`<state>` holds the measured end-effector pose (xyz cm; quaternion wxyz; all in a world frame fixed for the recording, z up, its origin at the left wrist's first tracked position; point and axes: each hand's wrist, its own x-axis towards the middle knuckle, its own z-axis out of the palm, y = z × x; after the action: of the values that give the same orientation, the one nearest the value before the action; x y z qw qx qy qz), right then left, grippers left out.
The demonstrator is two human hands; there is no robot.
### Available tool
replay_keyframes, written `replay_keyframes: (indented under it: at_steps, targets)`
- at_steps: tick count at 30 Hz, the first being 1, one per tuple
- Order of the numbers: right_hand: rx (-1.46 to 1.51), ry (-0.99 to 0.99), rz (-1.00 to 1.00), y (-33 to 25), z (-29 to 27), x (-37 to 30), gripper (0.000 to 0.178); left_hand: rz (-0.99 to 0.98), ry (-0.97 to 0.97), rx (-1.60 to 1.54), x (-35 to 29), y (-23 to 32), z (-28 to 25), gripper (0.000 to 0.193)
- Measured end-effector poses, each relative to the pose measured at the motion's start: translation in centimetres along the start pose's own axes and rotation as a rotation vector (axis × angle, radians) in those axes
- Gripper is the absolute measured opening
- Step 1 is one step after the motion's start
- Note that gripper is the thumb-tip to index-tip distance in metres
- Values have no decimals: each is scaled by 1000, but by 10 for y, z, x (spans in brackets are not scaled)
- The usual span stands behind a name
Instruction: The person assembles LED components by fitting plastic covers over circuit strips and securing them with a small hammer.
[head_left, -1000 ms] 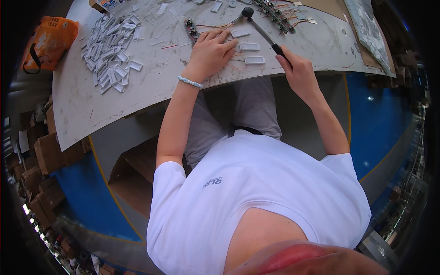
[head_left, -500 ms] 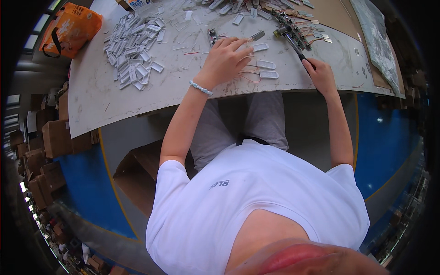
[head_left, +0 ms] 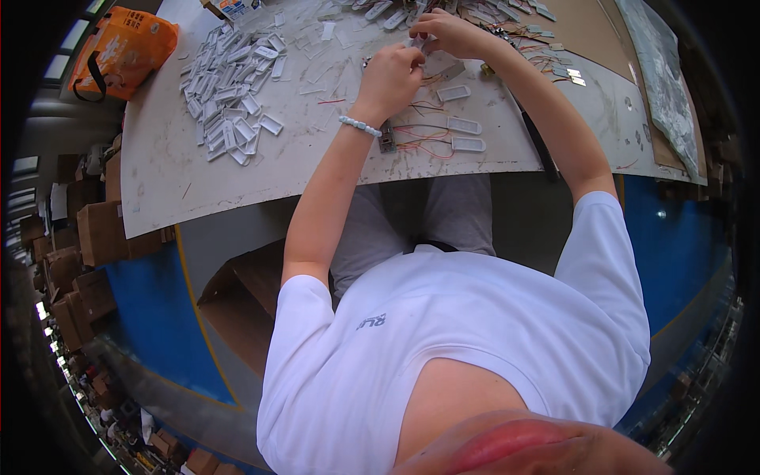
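Note:
My left hand, with a beaded bracelet at its wrist, and my right hand meet over the table. Their fingertips pinch a small whitish piece, mostly hidden by the fingers. Below them lie several shallow white plastic frames with thin red and dark wires. The wires lead toward a small dark circuit board beside my left wrist. Under my right forearm rests a black-handled tool with a thin shaft, its handle reaching over the table edge; neither hand touches it.
A heap of white plastic frames covers the table's left part. Wired boards and metal tabs lie at the right, near a brown board and plastic sheeting. An orange bag stands at far left.
My right hand has let go of the black-handled tool and moved up and left to my left hand. My left hand has moved slightly away from me, and both now pinch the whitish piece.

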<state>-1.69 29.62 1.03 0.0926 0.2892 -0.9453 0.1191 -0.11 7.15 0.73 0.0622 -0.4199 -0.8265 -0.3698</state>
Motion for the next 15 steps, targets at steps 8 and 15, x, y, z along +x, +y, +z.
replay_keyframes:
  at_steps: [8, 15]
  targets:
    - [125, -55, 333, 0, -6, -2, 29, -5, -179, 242, 7, 14, 32, 17]
    - [670, 137, 627, 0, -26, -34, 18, -93, -97, -50, 10, 10, 21, 15]
